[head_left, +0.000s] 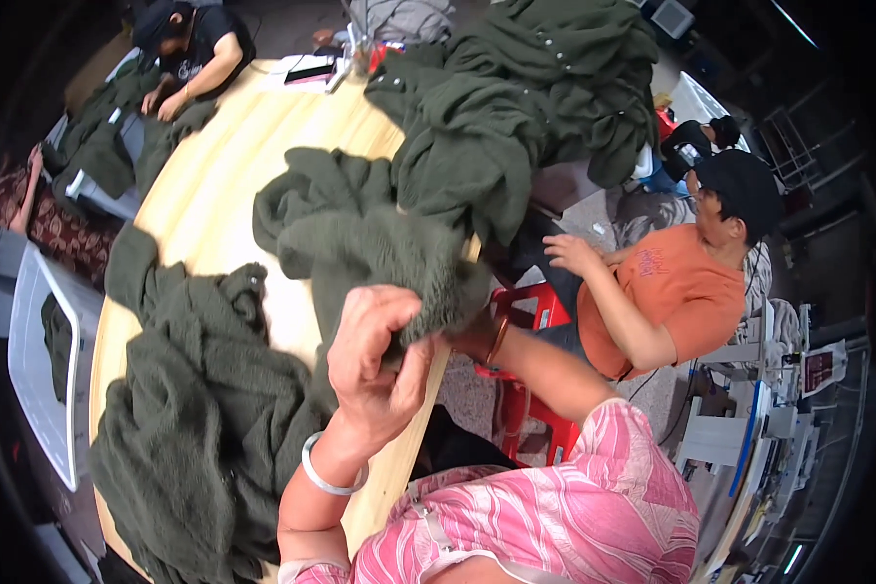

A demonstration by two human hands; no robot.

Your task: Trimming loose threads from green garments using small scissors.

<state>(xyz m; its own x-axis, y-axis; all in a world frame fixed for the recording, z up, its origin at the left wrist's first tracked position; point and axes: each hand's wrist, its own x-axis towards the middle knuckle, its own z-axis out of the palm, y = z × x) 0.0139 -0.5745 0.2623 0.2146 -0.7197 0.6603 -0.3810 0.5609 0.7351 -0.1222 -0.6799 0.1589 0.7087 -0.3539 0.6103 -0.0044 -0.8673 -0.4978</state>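
Pale wood runs under everything, a long curved desk [214, 195] heaped with dark green fleece; my left hand [375, 365] is raised in front of me with thumb and fingers pinched together on a fold of the green garment [380, 243], which lies straight ahead of that hand and spreads away from me toward the middle of the desk; my right hand [472, 336] sits at the garment's right edge, mostly buried under the cloth, so I cannot tell whether it is closed on the fabric or only resting against it; the left hand is the nearer to me, the right a little farther out; a second heap of fleece [195, 428] lies just to my left, touching the near rim of the desk, and a bigger pile [526, 107] rises at the far end; a person in an orange shirt [672, 292] sits to my right on a red stool [535, 311], well apart from the garment
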